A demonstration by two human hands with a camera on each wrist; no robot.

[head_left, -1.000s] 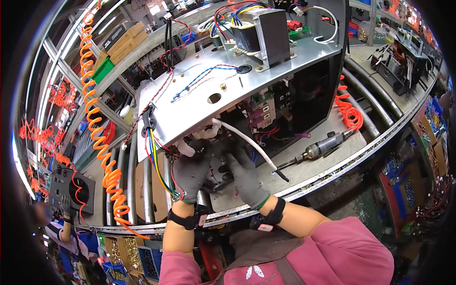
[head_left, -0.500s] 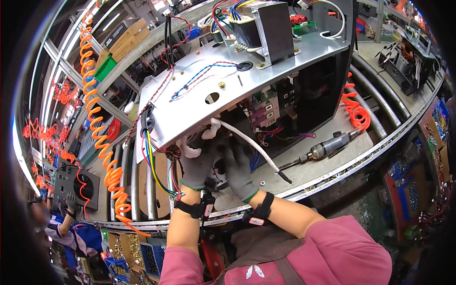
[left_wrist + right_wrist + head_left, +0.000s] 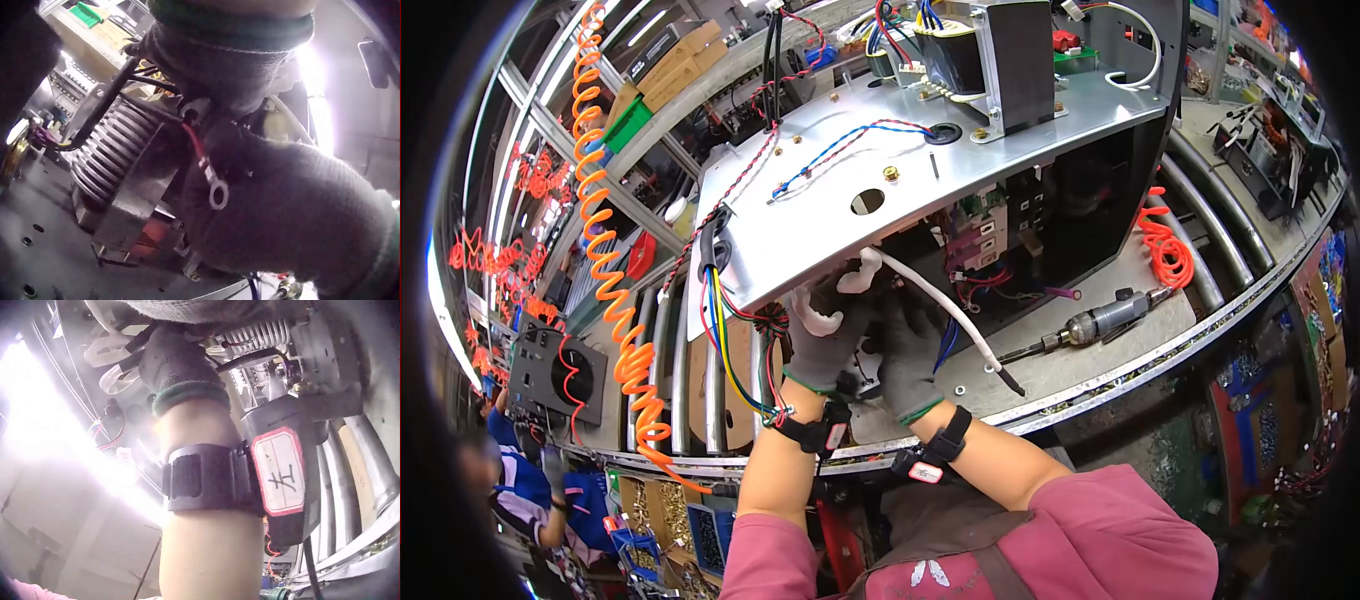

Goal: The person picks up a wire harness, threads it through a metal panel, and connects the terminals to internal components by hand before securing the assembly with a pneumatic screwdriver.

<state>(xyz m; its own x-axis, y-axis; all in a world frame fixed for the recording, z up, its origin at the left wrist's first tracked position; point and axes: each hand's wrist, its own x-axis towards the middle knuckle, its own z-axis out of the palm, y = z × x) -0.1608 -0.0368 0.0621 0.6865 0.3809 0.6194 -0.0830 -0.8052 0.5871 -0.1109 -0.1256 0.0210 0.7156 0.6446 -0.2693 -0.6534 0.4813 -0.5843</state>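
Note:
Both hands wear grey gloves and reach in under the metal panel [image 3: 800,215] of an opened machine housing. The left hand [image 3: 825,350] lies below a looped white sleeve [image 3: 815,318]; its fingertips are hidden. Close beside it, the right hand [image 3: 908,355] points inward too, its fingertips in the dark interior. A red wire with a ring terminal [image 3: 217,195] hangs between the gloves in the left wrist view, overlapping the right glove. Near the hands there sits a ribbed metal coil [image 3: 115,150]. I cannot tell what the fingers hold.
A white-sleeved cable [image 3: 945,308] hangs out past the right hand. An air screwdriver [image 3: 1095,322] lies on the board at the right, joined to an orange coiled hose [image 3: 1168,255]. Colored wires [image 3: 730,345] dangle left of the hands. Metal rollers [image 3: 713,390] run beneath.
Both hands have gone a little deeper beneath the panel, and the right hand has come closer to the left. The machine and screwdriver appear shifted rightward as the head view moved.

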